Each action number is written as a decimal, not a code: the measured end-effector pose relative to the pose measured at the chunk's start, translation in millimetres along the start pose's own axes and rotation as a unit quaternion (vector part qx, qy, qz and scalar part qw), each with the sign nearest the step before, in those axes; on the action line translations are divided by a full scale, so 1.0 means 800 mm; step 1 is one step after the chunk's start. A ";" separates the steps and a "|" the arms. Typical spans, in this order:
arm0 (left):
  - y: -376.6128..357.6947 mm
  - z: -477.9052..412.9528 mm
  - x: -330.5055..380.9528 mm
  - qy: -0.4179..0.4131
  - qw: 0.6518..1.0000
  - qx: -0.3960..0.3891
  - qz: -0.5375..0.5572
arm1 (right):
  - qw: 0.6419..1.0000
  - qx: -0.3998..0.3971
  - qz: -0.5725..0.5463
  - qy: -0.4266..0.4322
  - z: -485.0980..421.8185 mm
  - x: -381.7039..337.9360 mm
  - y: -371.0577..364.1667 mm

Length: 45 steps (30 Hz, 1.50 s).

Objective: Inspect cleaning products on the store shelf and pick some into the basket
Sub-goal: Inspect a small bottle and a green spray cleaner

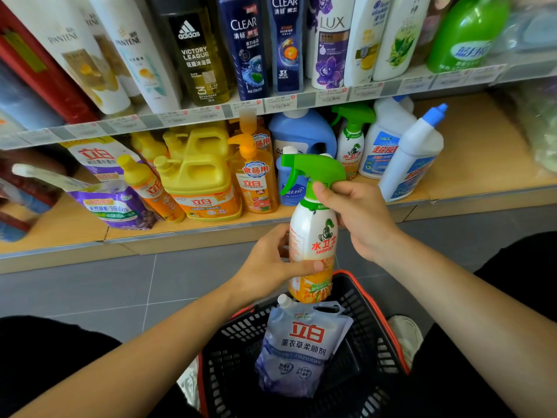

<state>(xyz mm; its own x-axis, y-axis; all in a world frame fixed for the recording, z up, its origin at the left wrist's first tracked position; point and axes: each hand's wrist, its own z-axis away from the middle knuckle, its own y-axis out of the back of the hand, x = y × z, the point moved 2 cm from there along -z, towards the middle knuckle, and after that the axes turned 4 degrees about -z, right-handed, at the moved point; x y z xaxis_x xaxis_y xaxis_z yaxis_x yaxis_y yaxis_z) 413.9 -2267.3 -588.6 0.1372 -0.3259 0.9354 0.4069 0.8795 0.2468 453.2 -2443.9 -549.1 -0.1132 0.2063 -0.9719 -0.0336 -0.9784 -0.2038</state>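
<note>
Spray bottle (313, 236), white with a green trigger head, hangs upright right above the basket (379, 315), held in both hands. The right hand (358, 218) wraps its neck under the trigger; the left hand (271, 263) cups the body, thumb across the label. A softener pouch (301, 348) already lies in the basket. Inspection looks finished; next comes lowering the bottle beside the pouch and letting go.

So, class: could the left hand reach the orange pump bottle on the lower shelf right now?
Probably not yet: the left hand grips the spray bottle, so it must let go first. Nothing stands before the orange pump bottle.
</note>
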 end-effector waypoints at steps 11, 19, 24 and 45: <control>0.047 0.001 0.032 -0.006 0.956 0.004 0.295 | 0.961 -0.211 0.048 -0.173 0.025 0.006 0.004; 0.061 0.001 0.036 -0.008 0.965 0.036 0.261 | 0.984 -0.161 0.082 0.004 0.044 0.025 -0.023; 0.063 0.004 0.030 -0.012 0.958 0.046 0.284 | 0.952 -0.054 0.269 0.139 0.049 0.022 -0.017; 0.085 -0.005 0.042 -0.067 0.941 0.105 0.316 | 0.961 -0.133 -0.199 -0.138 0.028 0.027 -0.020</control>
<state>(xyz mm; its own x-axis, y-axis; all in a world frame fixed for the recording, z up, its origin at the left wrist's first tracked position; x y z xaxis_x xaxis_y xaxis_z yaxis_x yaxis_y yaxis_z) 449.7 -2219.8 -541.0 0.1717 0.3192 0.9320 0.0923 0.9367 -0.3378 428.8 -2423.7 -564.1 -0.4042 0.5241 -0.7496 0.1228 -0.7810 -0.6123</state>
